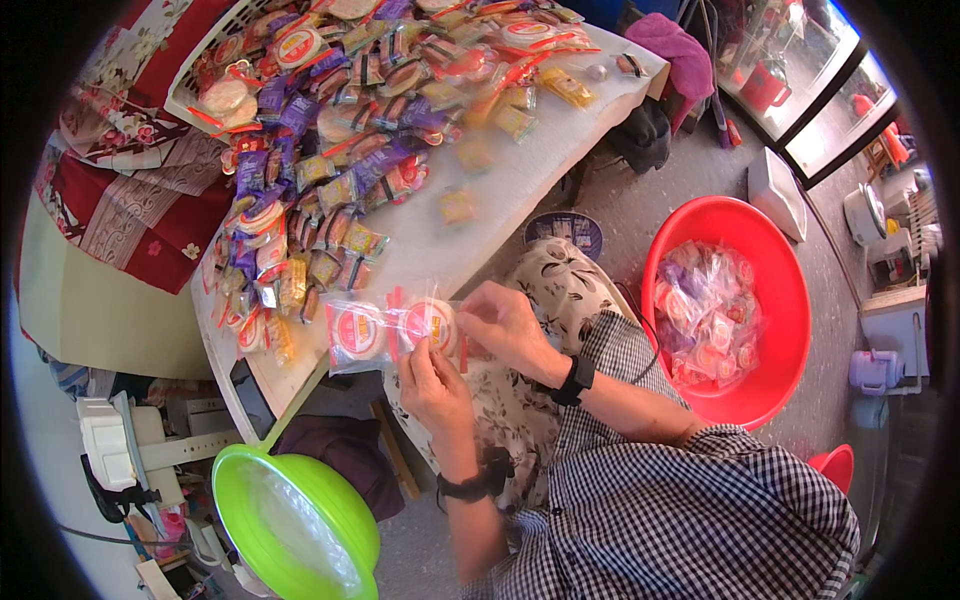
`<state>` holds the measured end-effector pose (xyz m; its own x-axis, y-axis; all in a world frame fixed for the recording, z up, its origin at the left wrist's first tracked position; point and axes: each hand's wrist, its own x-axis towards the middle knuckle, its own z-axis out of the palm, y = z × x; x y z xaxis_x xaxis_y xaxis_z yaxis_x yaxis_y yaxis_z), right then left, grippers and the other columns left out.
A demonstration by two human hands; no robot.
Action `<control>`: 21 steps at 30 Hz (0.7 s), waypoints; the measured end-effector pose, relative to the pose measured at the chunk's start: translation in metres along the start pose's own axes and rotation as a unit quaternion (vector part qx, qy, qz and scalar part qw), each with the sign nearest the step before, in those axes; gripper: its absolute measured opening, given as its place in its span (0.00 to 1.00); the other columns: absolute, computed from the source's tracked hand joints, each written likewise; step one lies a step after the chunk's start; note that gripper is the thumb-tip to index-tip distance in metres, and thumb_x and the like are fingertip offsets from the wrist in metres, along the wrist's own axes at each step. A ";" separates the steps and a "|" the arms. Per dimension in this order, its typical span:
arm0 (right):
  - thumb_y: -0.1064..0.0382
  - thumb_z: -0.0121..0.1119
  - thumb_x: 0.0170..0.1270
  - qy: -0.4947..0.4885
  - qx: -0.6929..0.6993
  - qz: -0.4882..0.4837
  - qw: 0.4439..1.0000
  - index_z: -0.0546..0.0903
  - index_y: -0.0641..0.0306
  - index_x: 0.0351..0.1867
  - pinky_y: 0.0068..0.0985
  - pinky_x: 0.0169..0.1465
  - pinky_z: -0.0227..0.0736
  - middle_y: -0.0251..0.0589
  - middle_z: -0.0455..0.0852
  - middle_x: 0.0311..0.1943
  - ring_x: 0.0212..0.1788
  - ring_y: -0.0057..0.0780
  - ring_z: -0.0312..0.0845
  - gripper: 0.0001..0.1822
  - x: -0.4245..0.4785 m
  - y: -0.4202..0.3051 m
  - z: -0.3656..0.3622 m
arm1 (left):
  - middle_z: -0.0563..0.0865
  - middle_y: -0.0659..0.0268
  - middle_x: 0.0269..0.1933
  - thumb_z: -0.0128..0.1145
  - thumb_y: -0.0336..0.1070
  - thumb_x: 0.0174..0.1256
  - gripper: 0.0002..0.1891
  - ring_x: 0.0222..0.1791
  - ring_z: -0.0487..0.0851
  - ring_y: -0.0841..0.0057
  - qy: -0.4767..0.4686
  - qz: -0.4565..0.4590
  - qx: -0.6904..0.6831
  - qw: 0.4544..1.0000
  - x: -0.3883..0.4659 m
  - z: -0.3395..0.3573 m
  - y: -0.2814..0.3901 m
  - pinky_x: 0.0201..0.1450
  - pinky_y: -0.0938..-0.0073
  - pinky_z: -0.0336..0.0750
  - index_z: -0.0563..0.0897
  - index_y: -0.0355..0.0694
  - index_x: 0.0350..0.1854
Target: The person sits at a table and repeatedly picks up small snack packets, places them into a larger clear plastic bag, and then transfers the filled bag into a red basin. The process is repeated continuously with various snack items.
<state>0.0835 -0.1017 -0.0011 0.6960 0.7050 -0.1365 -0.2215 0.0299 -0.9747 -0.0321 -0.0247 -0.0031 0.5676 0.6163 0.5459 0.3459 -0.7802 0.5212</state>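
My left hand (435, 382) pinches the lower edge of a clear plastic bag with a red-and-white round wrapped snack (426, 326) showing. My right hand (502, 326) has its thumb and fingertips together at the right edge of the same packet. Just left of it, a second clear packet with a round red-and-white label (358, 335) hangs beside or overlaps the first; whether they are joined I cannot tell. Both hands are over my lap, by the near edge of the white table (420, 259). A heap of small wrapped snacks (375, 157) in purple, yellow and red covers much of the table.
To the right stands a red plastic tub (787, 337) holding filled clear bags (712, 315). A green plastic basin (360, 517) with clear plastic in it is at lower left. Under the table edge sits a small dark basket (592, 232). A white basket (180, 90) adjoins the heap.
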 end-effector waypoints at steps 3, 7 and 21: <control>0.65 0.61 0.67 0.004 -0.018 0.008 1.000 0.76 0.72 0.38 0.20 0.27 0.79 0.41 0.85 0.29 0.26 0.21 0.81 0.10 0.000 -0.003 0.003 | 0.81 0.52 0.37 0.54 0.17 0.59 0.12 0.33 0.81 0.54 0.010 0.021 0.005 1.000 0.002 0.002 0.001 0.33 0.58 0.74 0.81 0.30 0.45; 0.65 0.61 0.67 0.012 0.037 0.038 0.999 0.76 0.72 0.38 0.21 0.27 0.80 0.39 0.83 0.27 0.25 0.20 0.81 0.10 0.008 0.009 0.011 | 0.81 0.52 0.37 0.53 0.16 0.55 0.15 0.32 0.81 0.55 -0.003 0.081 -0.003 0.997 0.004 0.002 0.001 0.33 0.60 0.75 0.82 0.29 0.45; 0.62 0.59 0.70 -0.075 0.240 0.056 0.966 0.76 0.65 0.40 0.17 0.32 0.78 0.31 0.81 0.31 0.27 0.14 0.76 0.08 -0.002 0.024 -0.025 | 0.81 0.53 0.38 0.54 0.19 0.63 0.11 0.36 0.83 0.58 -0.019 0.016 -0.028 0.999 -0.005 -0.005 0.002 0.36 0.63 0.77 0.82 0.29 0.47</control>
<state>0.0942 -0.1201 -0.0290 0.5507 0.8164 -0.1738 -0.6054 0.2473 -0.7565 -0.0377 -0.0288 -0.0010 0.6063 0.5857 0.5379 0.2853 -0.7916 0.5403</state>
